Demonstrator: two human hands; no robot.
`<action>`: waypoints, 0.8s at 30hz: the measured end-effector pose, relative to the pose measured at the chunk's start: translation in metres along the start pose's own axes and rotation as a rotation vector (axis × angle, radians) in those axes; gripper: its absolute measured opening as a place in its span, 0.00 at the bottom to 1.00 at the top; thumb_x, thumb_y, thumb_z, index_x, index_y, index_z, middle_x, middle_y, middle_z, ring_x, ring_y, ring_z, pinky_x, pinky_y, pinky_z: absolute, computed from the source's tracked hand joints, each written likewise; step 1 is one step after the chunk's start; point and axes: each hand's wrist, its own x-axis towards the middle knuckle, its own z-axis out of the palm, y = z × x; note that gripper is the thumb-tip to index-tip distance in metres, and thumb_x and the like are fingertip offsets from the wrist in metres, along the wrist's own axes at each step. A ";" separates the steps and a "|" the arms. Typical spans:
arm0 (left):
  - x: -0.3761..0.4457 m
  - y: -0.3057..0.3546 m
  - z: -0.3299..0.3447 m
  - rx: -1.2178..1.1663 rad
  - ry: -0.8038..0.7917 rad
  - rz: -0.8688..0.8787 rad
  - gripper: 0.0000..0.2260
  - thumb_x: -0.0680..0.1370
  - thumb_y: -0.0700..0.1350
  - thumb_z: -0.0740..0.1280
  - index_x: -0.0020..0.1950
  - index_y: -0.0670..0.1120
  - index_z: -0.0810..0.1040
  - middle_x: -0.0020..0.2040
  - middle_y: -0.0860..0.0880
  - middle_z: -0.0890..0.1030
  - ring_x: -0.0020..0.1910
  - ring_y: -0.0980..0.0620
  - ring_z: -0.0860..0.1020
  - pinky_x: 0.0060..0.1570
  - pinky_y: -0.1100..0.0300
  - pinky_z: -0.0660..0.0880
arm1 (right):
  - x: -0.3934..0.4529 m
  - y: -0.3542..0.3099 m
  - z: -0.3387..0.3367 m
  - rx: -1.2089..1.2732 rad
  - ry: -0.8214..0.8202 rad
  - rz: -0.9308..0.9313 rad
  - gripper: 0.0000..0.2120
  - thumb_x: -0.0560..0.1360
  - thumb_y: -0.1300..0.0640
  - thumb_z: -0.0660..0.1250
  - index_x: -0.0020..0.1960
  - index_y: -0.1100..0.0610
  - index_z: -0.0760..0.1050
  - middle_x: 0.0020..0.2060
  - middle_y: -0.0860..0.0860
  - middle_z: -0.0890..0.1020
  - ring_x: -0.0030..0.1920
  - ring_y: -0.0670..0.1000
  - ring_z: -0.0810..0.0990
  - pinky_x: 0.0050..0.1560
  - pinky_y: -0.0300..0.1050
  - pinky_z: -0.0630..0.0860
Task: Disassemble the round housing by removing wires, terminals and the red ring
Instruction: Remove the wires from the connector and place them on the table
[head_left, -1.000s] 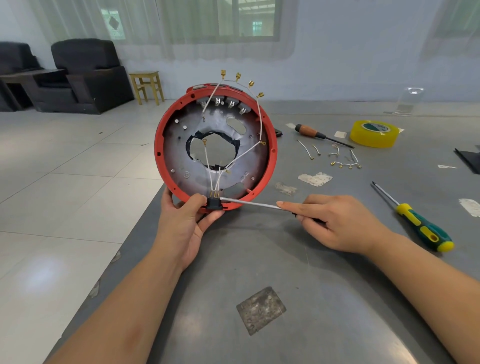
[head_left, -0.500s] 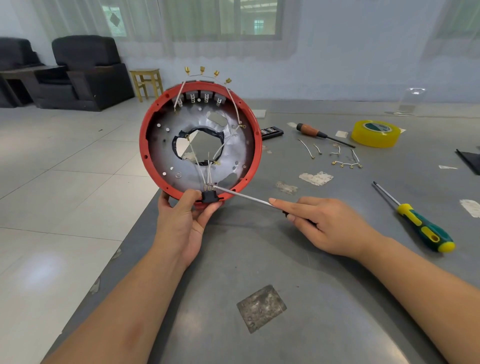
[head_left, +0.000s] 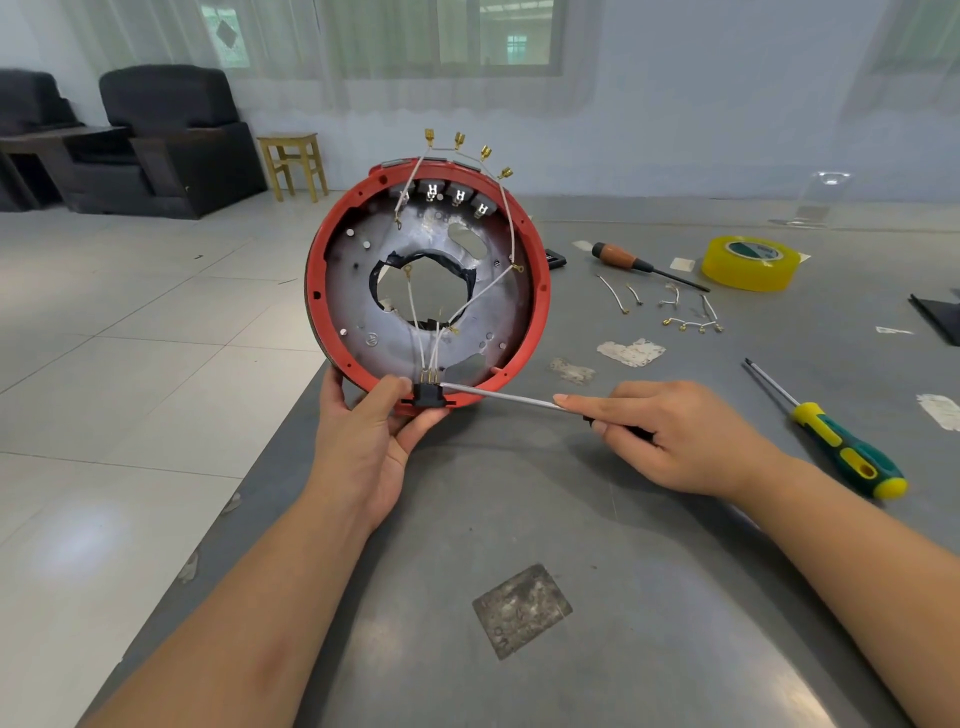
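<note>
The round housing stands on edge at the grey table's left edge, a metal plate with a central hole inside a red ring. My left hand grips its bottom rim, thumb beside a black terminal block. White wires run from that block up to brass terminals sticking out above the rim. My right hand holds a screwdriver, index finger stretched along the shaft; the tip touches the terminal block.
On the grey table to the right lie several removed wires with terminals, a wooden-handled screwdriver, a yellow tape roll and a green-yellow screwdriver. Tiled floor drops off left of the table edge.
The housing swung left half a second ago and has come back towards the centre and turned slightly. The screwdriver tip stays at the terminal block throughout.
</note>
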 end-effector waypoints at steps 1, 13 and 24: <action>0.000 0.000 0.000 0.004 -0.005 -0.001 0.28 0.77 0.29 0.67 0.75 0.47 0.69 0.48 0.46 0.86 0.43 0.43 0.84 0.45 0.48 0.85 | 0.000 0.000 0.000 -0.005 0.003 -0.007 0.24 0.81 0.58 0.65 0.74 0.38 0.72 0.45 0.42 0.82 0.42 0.47 0.80 0.39 0.51 0.78; 0.002 -0.001 -0.002 0.029 0.004 -0.019 0.32 0.75 0.29 0.67 0.77 0.47 0.67 0.47 0.46 0.85 0.43 0.44 0.84 0.46 0.48 0.85 | -0.002 0.000 0.004 0.001 0.020 -0.030 0.25 0.81 0.59 0.66 0.74 0.40 0.72 0.45 0.42 0.81 0.42 0.46 0.79 0.39 0.49 0.78; 0.001 0.000 0.000 -0.018 0.018 -0.013 0.31 0.77 0.29 0.67 0.77 0.46 0.66 0.47 0.45 0.85 0.47 0.40 0.85 0.46 0.48 0.85 | -0.002 -0.003 0.009 0.014 0.020 -0.020 0.25 0.82 0.59 0.65 0.75 0.40 0.71 0.44 0.44 0.81 0.41 0.47 0.79 0.39 0.49 0.78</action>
